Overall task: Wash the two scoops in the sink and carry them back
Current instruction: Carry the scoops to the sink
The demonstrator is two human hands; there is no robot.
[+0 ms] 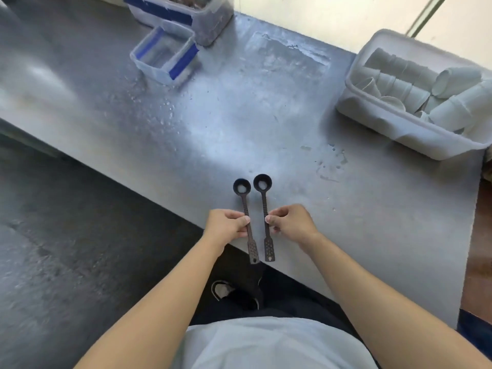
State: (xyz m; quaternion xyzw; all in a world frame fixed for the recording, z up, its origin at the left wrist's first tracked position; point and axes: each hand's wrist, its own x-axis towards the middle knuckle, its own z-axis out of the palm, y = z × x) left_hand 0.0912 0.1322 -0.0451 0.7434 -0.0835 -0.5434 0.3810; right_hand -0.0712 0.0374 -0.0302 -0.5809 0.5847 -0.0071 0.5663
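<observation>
Two dark, long-handled scoops lie side by side near the front edge of the steel table (266,107), bowls pointing away from me. My left hand (226,225) pinches the handle of the left scoop (242,187) between thumb and fingers. My right hand (290,222) pinches the handle of the right scoop (262,182) the same way. Both bowls hold a pale glint, maybe water. The perforated handle ends stick out toward me, the left one just past the table edge. No sink is in view.
A white plastic tub (372,123) full of white paper cups stands at the right. A small clear box with a blue lid edge (165,54) and a larger clear container (202,20) sit at the back left. Water drops spot the table. Dark floor lies to the left.
</observation>
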